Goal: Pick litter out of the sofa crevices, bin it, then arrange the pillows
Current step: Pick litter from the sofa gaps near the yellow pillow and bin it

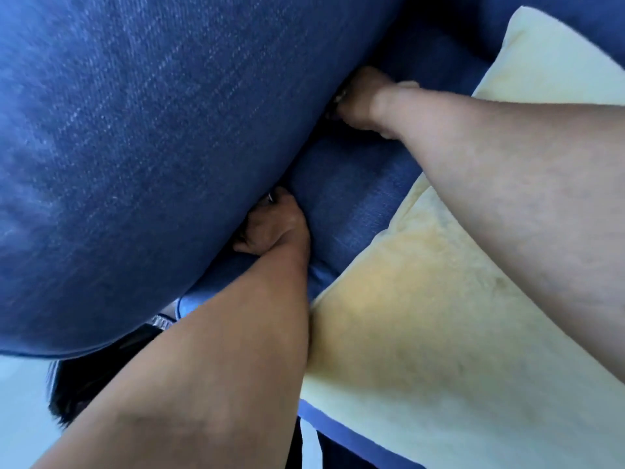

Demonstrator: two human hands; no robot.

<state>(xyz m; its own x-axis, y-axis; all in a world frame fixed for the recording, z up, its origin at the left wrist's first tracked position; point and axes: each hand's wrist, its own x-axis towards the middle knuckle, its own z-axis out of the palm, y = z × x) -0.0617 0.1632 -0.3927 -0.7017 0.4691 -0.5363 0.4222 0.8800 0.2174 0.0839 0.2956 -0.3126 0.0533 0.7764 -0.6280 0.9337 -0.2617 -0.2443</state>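
Observation:
A large blue sofa cushion [152,147] fills the upper left of the view, close to the camera. My left hand [274,225] grips its lower edge, fingers curled under the fabric. Farther back, my right hand [362,99] holds the same edge, its fingertips hidden in the dark gap beneath. Between my forearms shows the blue sofa seat [355,191]. One pale yellow pillow [406,333] lies on the seat under my right forearm, and a second yellow pillow [558,55] leans at the upper right. No litter shows.
A dark striped fabric thing [88,370] sits below the cushion at lower left, beside the pale floor [20,418]. The sofa's blue front edge [355,438] runs along the bottom right.

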